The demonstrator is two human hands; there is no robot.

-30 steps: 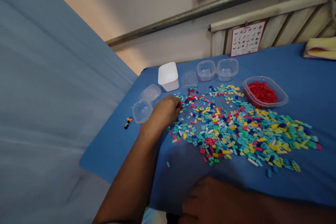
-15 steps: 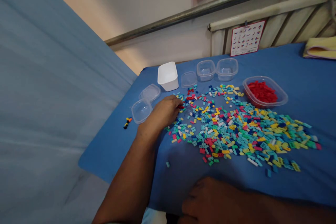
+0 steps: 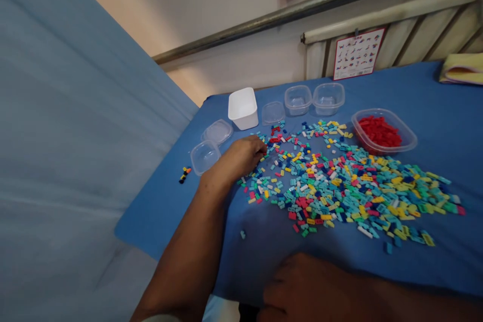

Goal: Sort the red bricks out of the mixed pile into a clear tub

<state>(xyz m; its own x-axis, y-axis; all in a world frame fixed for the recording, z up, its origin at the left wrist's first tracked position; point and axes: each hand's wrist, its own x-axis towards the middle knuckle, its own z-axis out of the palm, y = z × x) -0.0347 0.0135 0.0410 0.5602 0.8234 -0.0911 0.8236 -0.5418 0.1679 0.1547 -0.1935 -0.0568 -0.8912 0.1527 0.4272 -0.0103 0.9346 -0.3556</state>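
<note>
A wide scatter of small coloured bricks [image 3: 339,186] covers the blue table [image 3: 445,105]. My left hand [image 3: 241,157] reaches to the scatter's left edge, fingers curled and pinched among red and blue bricks; what they grip is hidden. My right hand [image 3: 302,287] rests at the near table edge, knuckles up, fingers out of sight. A clear tub [image 3: 409,140] at the right holds red bricks [image 3: 379,132].
A white tub [image 3: 243,108], several empty clear cups [image 3: 298,99] and lids [image 3: 217,132] line the far and left side. A small black-orange-yellow piece [image 3: 184,174] lies at the left. A yellow cloth [image 3: 462,68] is at the far right. A blue partition [image 3: 68,136] stands left.
My left hand has crept slightly further right into the bricks. The view has shifted a little. My right hand has stayed put.
</note>
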